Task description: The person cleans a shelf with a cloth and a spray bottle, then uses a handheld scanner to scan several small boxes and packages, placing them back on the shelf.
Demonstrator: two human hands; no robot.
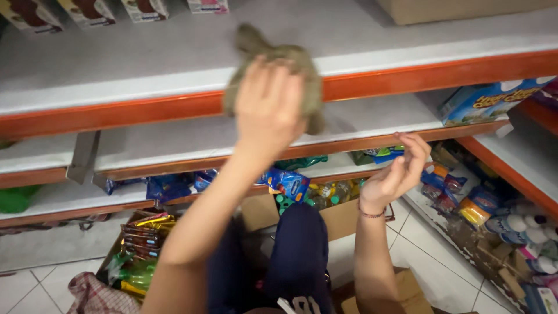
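Wiping is the step I am seeing now: my left hand [267,107] is pressing a crumpled olive-grey cloth [302,75] against the front edge of the top shelf [116,64], with the fingers closed together over the cloth and clamping it to the white surface. The cloth is lying half on the shelf top and half hanging over the orange edge strip [436,72]. My right hand [395,171] is hanging free lower and to the right, in front of the middle shelf [372,113]; its fingers are loosely curled and apart, holding nothing.

I am judging that the next move is calling for a sideways sweep along this shelf, keeping the cloth flat. To the left and to the right of the cloth the top shelf is offering wide bare room. At the far side, small boxes [87,11] and a brown carton [459,9] are standing well apart from the cloth. A blue package [488,102] is sitting at the right on the middle shelf.
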